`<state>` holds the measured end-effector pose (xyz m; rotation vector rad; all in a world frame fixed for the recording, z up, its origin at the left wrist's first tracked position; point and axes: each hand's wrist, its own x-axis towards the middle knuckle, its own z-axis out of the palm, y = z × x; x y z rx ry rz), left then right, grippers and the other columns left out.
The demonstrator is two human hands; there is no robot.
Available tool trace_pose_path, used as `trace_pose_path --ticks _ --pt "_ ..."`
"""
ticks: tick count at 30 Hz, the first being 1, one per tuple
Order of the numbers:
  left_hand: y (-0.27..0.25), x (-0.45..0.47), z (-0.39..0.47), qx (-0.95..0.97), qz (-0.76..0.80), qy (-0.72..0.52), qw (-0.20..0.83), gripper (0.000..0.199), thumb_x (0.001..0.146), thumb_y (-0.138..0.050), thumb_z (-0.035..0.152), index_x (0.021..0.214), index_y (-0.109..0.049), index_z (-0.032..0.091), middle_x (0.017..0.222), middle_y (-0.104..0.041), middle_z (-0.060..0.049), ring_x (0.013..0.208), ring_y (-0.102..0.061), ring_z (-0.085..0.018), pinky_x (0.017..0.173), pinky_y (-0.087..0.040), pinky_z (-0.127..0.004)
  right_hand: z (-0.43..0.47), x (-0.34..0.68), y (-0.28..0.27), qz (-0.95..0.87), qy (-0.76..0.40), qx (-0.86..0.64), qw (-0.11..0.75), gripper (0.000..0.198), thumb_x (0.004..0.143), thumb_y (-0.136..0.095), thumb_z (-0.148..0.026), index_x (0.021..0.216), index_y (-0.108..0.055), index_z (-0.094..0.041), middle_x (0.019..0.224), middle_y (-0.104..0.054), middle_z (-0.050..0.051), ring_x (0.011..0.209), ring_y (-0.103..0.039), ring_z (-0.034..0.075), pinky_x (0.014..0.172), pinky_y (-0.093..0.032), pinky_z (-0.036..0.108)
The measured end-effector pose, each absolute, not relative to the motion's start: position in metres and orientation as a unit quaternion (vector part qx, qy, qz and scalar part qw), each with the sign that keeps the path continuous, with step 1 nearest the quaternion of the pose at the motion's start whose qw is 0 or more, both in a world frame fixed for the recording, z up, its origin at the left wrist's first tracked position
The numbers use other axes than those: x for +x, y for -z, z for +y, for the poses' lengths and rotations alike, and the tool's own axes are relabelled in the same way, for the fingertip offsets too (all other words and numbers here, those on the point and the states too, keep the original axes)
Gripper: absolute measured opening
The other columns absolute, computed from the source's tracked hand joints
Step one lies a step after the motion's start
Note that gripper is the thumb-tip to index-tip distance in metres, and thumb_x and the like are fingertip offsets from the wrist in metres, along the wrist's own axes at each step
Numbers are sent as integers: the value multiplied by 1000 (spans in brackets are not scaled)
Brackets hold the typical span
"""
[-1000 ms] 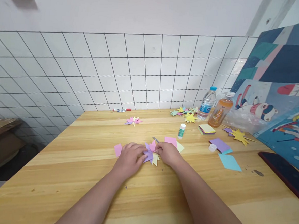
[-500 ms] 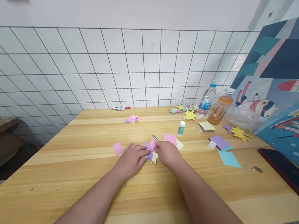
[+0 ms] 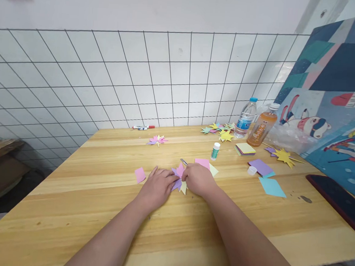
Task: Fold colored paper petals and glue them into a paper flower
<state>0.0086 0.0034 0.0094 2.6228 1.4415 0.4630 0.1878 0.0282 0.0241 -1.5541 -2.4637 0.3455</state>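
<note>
On the wooden table lies a cut-paper flower (image 3: 179, 170) with pink, purple and pale yellow pieces. My left hand (image 3: 159, 184) rests flat with its fingertips over the purple piece, holding it down. Against the flower's right side my right hand (image 3: 199, 179) is closed, thumb and fingers pinched together; what lies between them is hidden. A thin silvery tool (image 3: 183, 162) shows its end just behind that hand, the rest covered. Pink paper (image 3: 202, 163) and pale yellow paper (image 3: 213, 170) lie beyond my right hand, and a small pink sheet (image 3: 139, 175) is left of my left hand.
A glue stick (image 3: 215, 151) stands upright behind the hands. Further back are a finished paper flower (image 3: 158, 140), markers (image 3: 143, 127), paper stars (image 3: 225, 135), a water bottle (image 3: 245, 118) and an orange drink bottle (image 3: 262, 126). Purple paper (image 3: 260, 167), blue paper (image 3: 272, 187) and a phone (image 3: 336, 203) lie right.
My right hand has shifted very slightly left at the flower, still pinched. My left hand stays on the paper, and the view has tilted a little.
</note>
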Motion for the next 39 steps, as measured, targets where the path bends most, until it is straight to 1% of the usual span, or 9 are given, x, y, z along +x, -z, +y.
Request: trace_pose_path --ticks 6,14,18,23,26,30,34,37,39 --pt "-4 2 10 856 488 -159 58 39 82 -42 11 103 -65 35 111 -60 -3 106 -51 -23 103 -23 -55 26 187 -23 -842 -141 -513 90 27 75 -52 -12 84 -73 -26 91 -71 2 89 -61 19 73 -40 25" --pt "4 -1 16 850 474 -213 87 30 85 -45 17 95 -69 34 110 -60 -2 106 -52 -21 102 -27 -50 22 185 -31 -846 -147 -502 105 27 76 -46 -14 78 -71 -25 86 -71 0 78 -59 16 63 -37 24" --pt "3 1 16 848 474 -222 91 30 84 -47 16 95 -68 33 109 -61 -2 105 -53 -21 101 -29 -49 21 185 -31 -844 -119 -508 127 25 80 -45 -21 83 -70 -25 86 -69 2 78 -59 16 62 -34 24" --pt "3 4 15 846 465 -238 105 29 81 -49 16 102 -66 29 101 -66 -4 97 -56 -21 90 -40 -40 19 184 -30 -851 -80 -514 78 26 82 -45 -25 73 -69 -23 77 -69 4 72 -58 17 57 -30 25" --pt "3 5 15 838 471 -258 104 30 81 -52 20 108 -62 26 102 -66 -5 97 -57 -22 88 -42 -38 18 183 -31 -854 -74 -510 74 26 81 -45 -24 69 -68 -22 75 -69 4 70 -58 17 56 -28 25" --pt "-6 -13 16 786 552 -271 66 27 85 -44 27 106 -62 24 105 -65 -7 101 -55 -24 87 -42 -38 20 186 -32 -849 -84 -514 95 26 83 -46 -25 69 -67 -22 74 -68 2 71 -57 16 57 -27 25" --pt "-16 -54 21 660 728 -185 -5 36 78 -49 42 105 -59 20 102 -64 -13 99 -54 -33 79 -42 -44 23 189 -34 -826 -96 -541 124 30 86 -41 -24 75 -69 -22 83 -69 3 75 -57 15 57 -27 24" --pt "-15 -78 27 574 803 -152 51 48 63 -59 58 89 -60 17 100 -62 -18 97 -54 -40 69 -43 -44 24 190 -37 -814 -105 -554 140 30 88 -40 -25 84 -69 -23 90 -68 3 83 -58 16 60 -29 23" --pt "-12 -86 31 567 793 -190 116 39 61 -62 55 77 -59 20 94 -64 -15 92 -58 -37 66 -43 -40 23 189 -39 -812 -109 -554 147 29 89 -40 -25 88 -69 -24 92 -68 3 85 -58 15 62 -31 23"
